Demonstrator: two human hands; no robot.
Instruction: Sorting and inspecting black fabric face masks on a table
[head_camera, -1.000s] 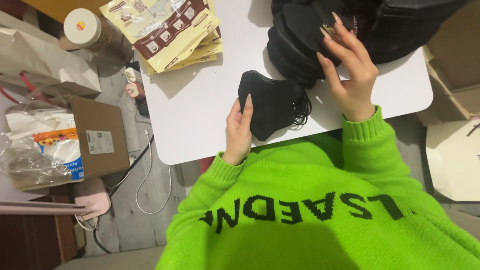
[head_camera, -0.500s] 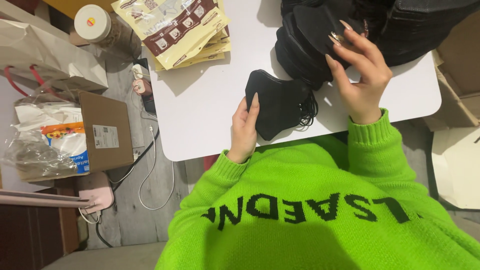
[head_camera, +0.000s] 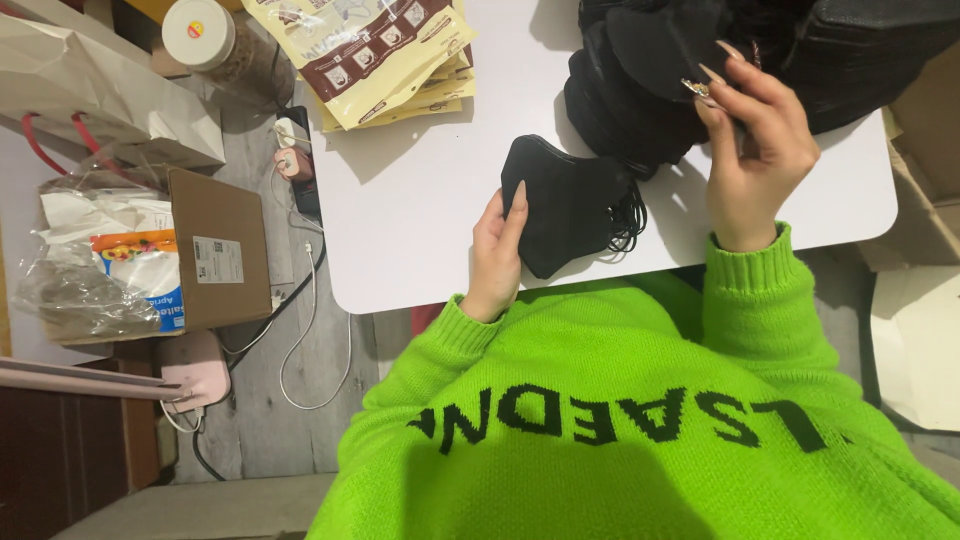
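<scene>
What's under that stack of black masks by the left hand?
The stack of black masks lies flat on the white table, ear loops spilling at its right edge. The left hand rests on its left side. The lower masks are covered by the top one.
</scene>
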